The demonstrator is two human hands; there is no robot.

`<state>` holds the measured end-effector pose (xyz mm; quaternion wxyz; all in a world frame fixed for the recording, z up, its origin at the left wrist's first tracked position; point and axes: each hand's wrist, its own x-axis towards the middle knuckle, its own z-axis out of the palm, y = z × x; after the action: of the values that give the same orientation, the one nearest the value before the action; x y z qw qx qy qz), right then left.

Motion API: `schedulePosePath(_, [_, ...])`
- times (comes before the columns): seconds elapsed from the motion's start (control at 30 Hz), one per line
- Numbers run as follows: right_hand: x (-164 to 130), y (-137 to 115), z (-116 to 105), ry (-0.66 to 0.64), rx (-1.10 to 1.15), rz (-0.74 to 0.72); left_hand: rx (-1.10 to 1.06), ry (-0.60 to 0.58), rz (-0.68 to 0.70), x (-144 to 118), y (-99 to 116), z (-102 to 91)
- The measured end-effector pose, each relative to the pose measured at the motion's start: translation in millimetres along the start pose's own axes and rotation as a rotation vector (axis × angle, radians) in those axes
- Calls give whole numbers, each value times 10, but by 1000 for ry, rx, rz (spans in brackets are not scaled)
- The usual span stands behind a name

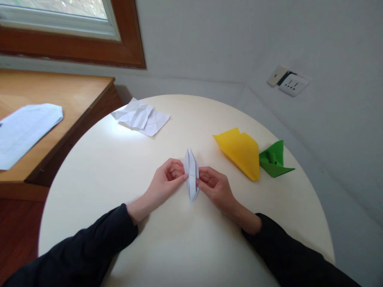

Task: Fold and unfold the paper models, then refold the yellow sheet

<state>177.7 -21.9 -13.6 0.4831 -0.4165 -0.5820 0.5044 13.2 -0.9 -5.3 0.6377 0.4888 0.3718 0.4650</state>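
Between my two hands is a narrow folded white paper (pixel 192 169), pointed at its far and near ends, with long creases down its length. My left hand (pixel 169 175) pinches its left side, the thumb lying on the front layer. On the opposite side my right hand (pixel 217 185) grips the edge with thumb and curled fingers. The fingers behind the paper are partly hidden. Right of my hands lies a folded yellow paper piece (pixel 241 151), and touching its right end is a green folded paper piece (pixel 273 159).
Creased white sheets (pixel 142 116) lie at the back left of the round white table (pixel 98 179). A wooden desk (pixel 80 89) with a bluish-white paper item (pixel 30 127) adjoins on the left. A wall socket (pixel 293 84) is at the right, and a window is upper left.
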Motion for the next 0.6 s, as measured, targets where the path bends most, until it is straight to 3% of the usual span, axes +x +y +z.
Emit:
schedulePosePath(0.33, [-22, -14, 92, 140, -218, -163, 103, 75, -53, -23, 34, 26])
schedulePosePath(0.6, [-58, -3, 121, 161, -197, -184, 73, -18, -73, -28, 9, 22])
